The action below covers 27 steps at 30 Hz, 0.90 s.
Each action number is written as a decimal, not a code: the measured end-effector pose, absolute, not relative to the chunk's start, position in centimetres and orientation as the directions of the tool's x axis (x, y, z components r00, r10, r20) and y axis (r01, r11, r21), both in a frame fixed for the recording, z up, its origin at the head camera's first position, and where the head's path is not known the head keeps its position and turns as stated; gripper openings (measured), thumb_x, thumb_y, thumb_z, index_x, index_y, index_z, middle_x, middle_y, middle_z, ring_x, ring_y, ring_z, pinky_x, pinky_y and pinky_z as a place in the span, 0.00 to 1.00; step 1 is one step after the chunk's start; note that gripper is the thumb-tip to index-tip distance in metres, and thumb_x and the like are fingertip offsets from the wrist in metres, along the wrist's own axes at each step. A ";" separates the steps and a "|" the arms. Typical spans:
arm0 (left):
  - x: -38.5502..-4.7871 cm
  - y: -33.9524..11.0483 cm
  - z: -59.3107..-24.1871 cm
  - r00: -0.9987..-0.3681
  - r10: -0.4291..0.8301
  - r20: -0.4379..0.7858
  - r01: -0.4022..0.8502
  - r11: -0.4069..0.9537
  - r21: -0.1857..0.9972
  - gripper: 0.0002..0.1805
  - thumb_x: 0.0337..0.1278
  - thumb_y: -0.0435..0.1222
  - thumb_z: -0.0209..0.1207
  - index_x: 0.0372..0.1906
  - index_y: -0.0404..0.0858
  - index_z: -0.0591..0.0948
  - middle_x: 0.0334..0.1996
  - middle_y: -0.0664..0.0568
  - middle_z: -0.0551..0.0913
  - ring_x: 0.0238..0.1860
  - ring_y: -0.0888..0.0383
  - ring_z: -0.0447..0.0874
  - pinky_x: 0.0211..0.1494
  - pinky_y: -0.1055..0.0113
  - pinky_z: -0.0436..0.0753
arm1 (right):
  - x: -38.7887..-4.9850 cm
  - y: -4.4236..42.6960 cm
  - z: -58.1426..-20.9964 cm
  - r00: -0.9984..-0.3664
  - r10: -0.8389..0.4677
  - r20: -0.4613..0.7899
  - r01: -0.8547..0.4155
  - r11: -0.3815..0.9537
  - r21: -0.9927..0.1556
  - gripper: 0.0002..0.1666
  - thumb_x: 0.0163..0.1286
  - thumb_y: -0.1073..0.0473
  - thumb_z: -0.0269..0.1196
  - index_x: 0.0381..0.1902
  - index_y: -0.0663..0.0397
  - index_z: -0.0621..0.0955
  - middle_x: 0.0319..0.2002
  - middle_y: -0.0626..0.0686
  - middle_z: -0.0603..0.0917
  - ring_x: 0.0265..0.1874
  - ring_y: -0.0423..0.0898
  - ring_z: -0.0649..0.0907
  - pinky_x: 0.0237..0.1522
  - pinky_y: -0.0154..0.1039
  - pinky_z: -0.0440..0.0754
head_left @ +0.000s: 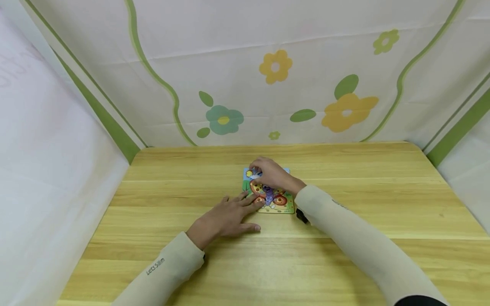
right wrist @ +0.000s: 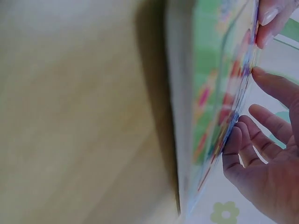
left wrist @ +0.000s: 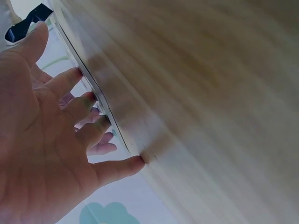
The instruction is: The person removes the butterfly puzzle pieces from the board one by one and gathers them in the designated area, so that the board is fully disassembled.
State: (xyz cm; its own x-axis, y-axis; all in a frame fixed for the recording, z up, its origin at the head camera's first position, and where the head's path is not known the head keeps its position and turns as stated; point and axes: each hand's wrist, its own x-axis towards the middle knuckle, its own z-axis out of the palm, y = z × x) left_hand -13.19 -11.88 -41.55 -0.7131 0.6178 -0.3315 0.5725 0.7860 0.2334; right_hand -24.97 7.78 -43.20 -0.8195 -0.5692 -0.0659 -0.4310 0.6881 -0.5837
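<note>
Item: one picture board [head_left: 278, 205], rectangular, bearing a red-winged butterfly [head_left: 269, 197] with a purple body and a yellow sun [head_left: 249, 173] in its far left corner. Location: flat on the wood-grain desk [head_left: 172, 178], a little right of the middle, nearer the far edge than the near one.

Governing relation, as judged: the board lies straight ahead of the person, between the hands at their fingertips; neither is the nearer, since both touch it. Left hand [head_left: 231, 214]: at the near left corner, fingers spread and extended, their tips on the board, thumb apart beyond the near edge, little finger reaching the desk; holds nothing. Right hand [head_left: 269, 173]: above the far left part, entering from the right, fingers bent downward, thumb and fingertips at the board's face; the hand itself masks the contact, so whether a piece is pinched cannot be told.

Orientation: picture upright to the person, butterfly's head toward the far edge, body axis running away from the person with scarcely any slant. Long axis of the board, as seen from the head: side to side, near edge roughly parallel to the desk's far edge.
</note>
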 end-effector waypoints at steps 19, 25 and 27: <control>-13.3 -11.8 -41.7 -0.708 0.627 -0.326 0.582 0.779 0.232 0.43 0.71 0.65 0.54 0.85 0.57 0.57 0.86 0.54 0.52 0.86 0.44 0.50 0.78 0.30 0.62 | -24.9 7.4 -43.0 -0.820 -0.566 -0.088 -0.433 0.713 -0.551 0.26 0.72 0.57 0.71 0.65 0.58 0.81 0.63 0.58 0.80 0.62 0.55 0.80 0.66 0.52 0.80; -13.3 -11.9 -41.7 -0.707 0.631 -0.321 0.586 0.776 0.235 0.45 0.70 0.65 0.55 0.85 0.56 0.57 0.86 0.54 0.53 0.86 0.44 0.49 0.77 0.29 0.62 | -24.9 7.2 -43.1 -0.829 -0.548 -0.107 -0.412 0.729 -0.546 0.27 0.72 0.56 0.71 0.65 0.58 0.81 0.63 0.58 0.79 0.63 0.56 0.79 0.65 0.52 0.80; -13.3 -11.9 -41.7 -0.707 0.632 -0.319 0.587 0.775 0.235 0.45 0.70 0.65 0.56 0.85 0.56 0.57 0.86 0.53 0.53 0.86 0.44 0.49 0.77 0.29 0.62 | -24.9 7.2 -43.0 -0.832 -0.542 -0.114 -0.405 0.736 -0.542 0.27 0.72 0.56 0.71 0.65 0.57 0.81 0.63 0.58 0.79 0.63 0.56 0.78 0.66 0.53 0.79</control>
State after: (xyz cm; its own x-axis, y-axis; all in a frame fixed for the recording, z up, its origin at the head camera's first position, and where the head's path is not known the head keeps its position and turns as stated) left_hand -13.25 -11.89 -41.72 -0.7065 0.6316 -0.3193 0.5866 0.7750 0.2351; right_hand -24.93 7.16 -43.02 -0.8325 -0.5422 -0.1141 -0.4052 0.7362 -0.5420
